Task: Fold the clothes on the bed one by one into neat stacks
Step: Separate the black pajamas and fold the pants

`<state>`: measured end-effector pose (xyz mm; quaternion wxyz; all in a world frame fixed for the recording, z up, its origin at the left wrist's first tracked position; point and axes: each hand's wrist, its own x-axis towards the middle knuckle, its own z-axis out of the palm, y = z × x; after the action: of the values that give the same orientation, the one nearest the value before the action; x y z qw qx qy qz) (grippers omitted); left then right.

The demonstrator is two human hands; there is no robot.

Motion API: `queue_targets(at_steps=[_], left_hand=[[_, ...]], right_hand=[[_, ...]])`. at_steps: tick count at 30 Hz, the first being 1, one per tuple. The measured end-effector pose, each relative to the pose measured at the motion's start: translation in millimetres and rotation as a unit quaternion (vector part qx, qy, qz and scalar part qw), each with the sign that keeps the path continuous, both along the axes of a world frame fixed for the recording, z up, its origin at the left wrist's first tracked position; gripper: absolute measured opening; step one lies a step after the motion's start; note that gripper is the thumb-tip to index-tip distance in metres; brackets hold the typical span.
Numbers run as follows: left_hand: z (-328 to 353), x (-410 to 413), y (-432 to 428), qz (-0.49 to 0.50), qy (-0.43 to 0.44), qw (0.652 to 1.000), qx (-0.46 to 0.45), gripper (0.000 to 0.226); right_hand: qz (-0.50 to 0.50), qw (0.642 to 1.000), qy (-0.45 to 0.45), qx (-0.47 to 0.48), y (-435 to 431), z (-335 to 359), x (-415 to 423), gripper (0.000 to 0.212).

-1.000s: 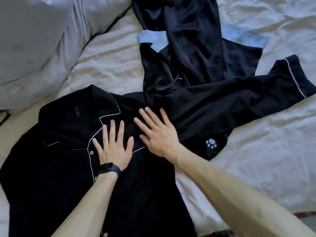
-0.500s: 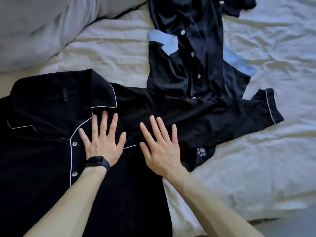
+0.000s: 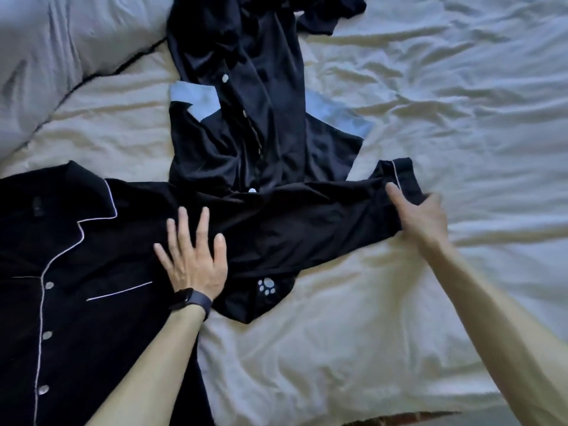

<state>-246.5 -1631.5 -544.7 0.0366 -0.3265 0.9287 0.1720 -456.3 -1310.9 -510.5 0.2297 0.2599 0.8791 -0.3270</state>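
The black shirt (image 3: 92,241) lies buttoned-side up on the sheet (image 3: 430,118), its sleeve (image 3: 307,222) stretched rightward. The left hand (image 3: 193,259) presses it flat, fingers spread; the right hand (image 3: 421,216) pinches the sleeve by its cuff. A navy garment (image 3: 233,118) lies just beyond

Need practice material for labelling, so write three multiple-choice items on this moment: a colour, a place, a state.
1. The trim on the glossy navy shirt is: A red; B light blue; C yellow.
2. The left hand rests on: A that navy shirt; B nothing, raised; C the black white-piped pyjama shirt.
3. The right hand: A grips the black shirt's sleeve near its cuff; B lies flat; C hangs empty.
Key: 1 B, pale blue panels show on it; 2 C, its palm lies flat on the chest; 3 A, thumb and fingers close round the sleeve end.
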Motion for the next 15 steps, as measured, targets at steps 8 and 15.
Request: queue_targets(at_steps=[8, 15], left_hand=[[12.8, -69.9, -0.9, 0.118, -0.197, 0.970, 0.080, 0.058], [16.9, -72.5, 7.5, 0.097, -0.228, 0.969, 0.019, 0.061]], right_hand=[[-0.068, 0.993, 0.097, -0.007, 76.8, 8.3, -4.0, 0.029], [-0.034, 0.988, 0.128, 0.084, 79.5, -4.7, 25.1, 0.059]])
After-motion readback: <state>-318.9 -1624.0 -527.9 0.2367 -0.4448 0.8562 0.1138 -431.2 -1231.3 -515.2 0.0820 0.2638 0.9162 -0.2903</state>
